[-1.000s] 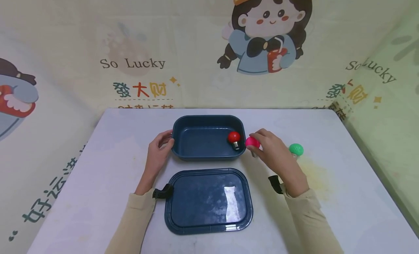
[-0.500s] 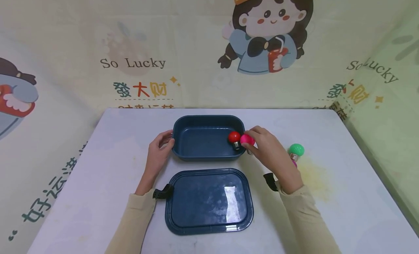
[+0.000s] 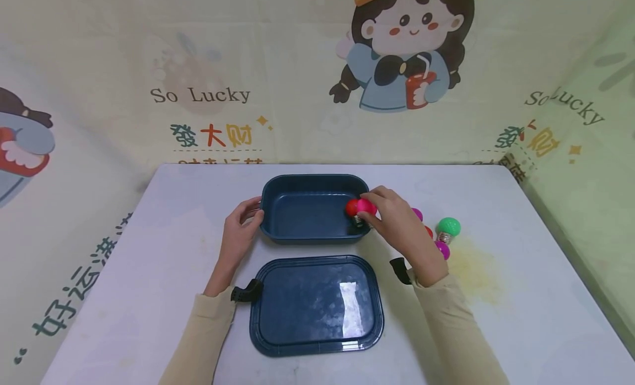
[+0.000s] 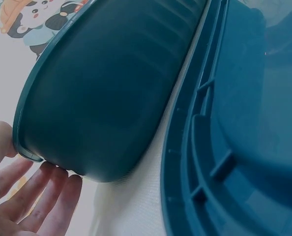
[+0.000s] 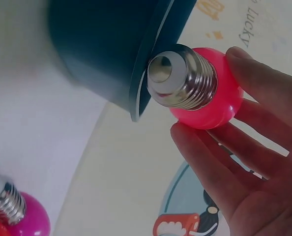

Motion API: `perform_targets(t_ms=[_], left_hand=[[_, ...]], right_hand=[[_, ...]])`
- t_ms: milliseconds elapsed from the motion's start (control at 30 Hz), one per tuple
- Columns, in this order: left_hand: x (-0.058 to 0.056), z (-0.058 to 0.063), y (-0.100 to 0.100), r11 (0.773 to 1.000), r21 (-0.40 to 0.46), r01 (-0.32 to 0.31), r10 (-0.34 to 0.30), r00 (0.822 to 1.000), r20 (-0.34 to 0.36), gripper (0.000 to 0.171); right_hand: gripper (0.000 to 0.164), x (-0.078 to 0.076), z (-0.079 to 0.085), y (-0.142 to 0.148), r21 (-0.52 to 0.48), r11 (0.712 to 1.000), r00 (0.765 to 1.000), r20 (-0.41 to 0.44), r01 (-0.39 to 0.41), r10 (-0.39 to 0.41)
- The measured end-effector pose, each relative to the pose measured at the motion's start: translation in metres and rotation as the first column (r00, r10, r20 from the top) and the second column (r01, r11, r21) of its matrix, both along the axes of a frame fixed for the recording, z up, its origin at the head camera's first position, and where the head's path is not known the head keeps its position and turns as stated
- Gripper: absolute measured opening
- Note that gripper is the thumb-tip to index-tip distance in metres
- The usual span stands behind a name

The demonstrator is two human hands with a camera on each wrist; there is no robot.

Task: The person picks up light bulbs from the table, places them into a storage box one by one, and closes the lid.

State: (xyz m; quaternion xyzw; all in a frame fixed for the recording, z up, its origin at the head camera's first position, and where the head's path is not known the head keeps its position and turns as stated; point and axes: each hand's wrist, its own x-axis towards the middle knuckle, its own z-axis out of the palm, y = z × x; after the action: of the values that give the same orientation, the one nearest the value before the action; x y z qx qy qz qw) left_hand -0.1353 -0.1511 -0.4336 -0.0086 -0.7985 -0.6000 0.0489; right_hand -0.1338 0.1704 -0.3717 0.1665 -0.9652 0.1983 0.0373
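Observation:
My right hand (image 3: 397,222) pinches a pink light bulb (image 5: 217,93) by its round part, at the right rim of a dark blue box (image 3: 307,211). In the right wrist view the bulb's metal screw base points toward the rim. Inside the box, at its right end, lies a red light bulb (image 3: 351,207), partly hidden behind the pink one. My left hand (image 3: 240,225) holds the box's left end, the thumb at the rim and the fingers against the outside, as the left wrist view also shows.
A dark blue lid (image 3: 307,305) lies flat in front of the box. To the right, partly behind my right arm, lie a green bulb (image 3: 449,226), a magenta bulb (image 3: 443,250), and parts of other bulbs. A printed cloth backdrop (image 3: 297,98) rises behind the white table (image 3: 193,192).
My right hand has carried the pink bulb leftward from beside the box to its right rim. More bulbs now show behind the right arm. The left hand has stayed at the box.

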Motion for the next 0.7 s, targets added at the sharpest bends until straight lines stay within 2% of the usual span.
perform_targets(t_ms=[267,467,700], left_hand=[[-0.001,0.0,-0.002,1.0,0.016,0.006,-0.006,1.0,0.001,0.041],[0.0,0.0,-0.002,1.0,0.007,0.007,-0.007,1.0,0.002,0.041],[-0.001,0.0,-0.002,1.0,0.008,0.005,-0.005,1.0,0.005,0.041]], right_hand=[[0.053,-0.006,-0.004,-0.01,0.011,1.0,1.0,-0.005,-0.011,0.012],[0.049,-0.009,-0.009,-0.015,0.009,1.0,1.0,-0.022,-0.022,0.022],[0.051,-0.013,-0.017,-0.019,0.024,0.999,1.0,0.001,-0.026,0.026]])
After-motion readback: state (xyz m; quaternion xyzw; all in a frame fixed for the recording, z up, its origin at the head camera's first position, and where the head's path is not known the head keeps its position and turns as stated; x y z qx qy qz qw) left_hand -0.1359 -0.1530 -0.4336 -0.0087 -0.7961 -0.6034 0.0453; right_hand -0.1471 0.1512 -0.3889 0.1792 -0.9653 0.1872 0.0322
